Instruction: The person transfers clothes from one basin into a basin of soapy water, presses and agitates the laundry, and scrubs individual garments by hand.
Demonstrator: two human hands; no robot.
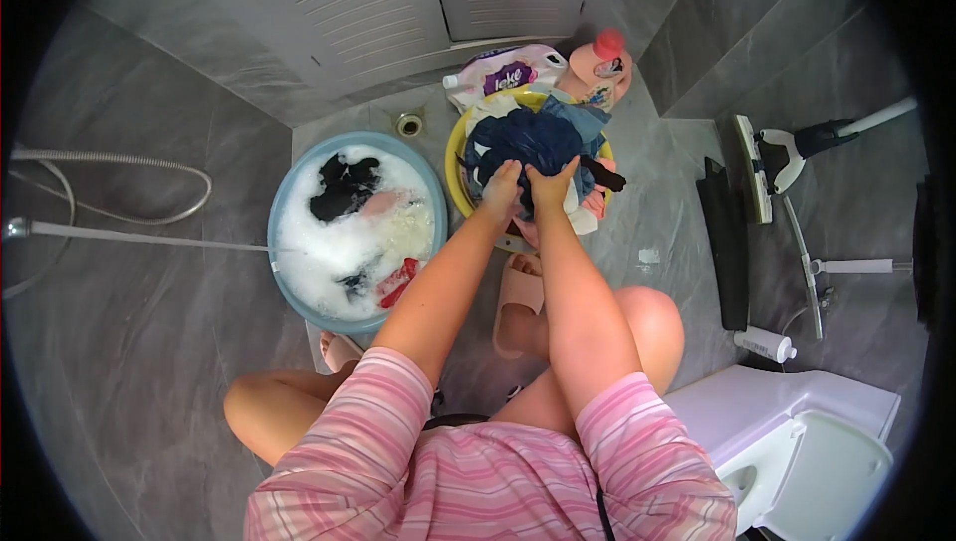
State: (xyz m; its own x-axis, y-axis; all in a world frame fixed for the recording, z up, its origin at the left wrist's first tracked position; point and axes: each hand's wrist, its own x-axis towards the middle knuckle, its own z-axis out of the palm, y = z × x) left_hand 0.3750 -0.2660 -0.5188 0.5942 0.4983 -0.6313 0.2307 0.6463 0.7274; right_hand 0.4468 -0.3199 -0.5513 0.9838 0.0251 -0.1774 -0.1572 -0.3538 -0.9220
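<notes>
Both arms reach forward to a yellow basin [454, 183] heaped with clothes. My left hand [502, 190] and my right hand [551, 187] are close together, closed on the near side of a crumpled navy garment [533, 138] on top of the heap. Its exact kind cannot be made out. Around it lie a grey-blue cloth [578, 121], a black piece [605, 176] over the right rim, and white and pink items. To the left stands a blue basin [280, 267] of foamy water, with a black cloth [344, 190] and a red piece [398, 282] partly sunk in the suds.
Behind the yellow basin are a white and purple detergent pouch [508, 75] and a pink bottle [597, 68]. A floor drain [408, 124] lies between the basins. A water stream [149, 237] enters the blue basin. Mops [782, 158], a white bottle [765, 345] and a toilet [797, 441] are at right.
</notes>
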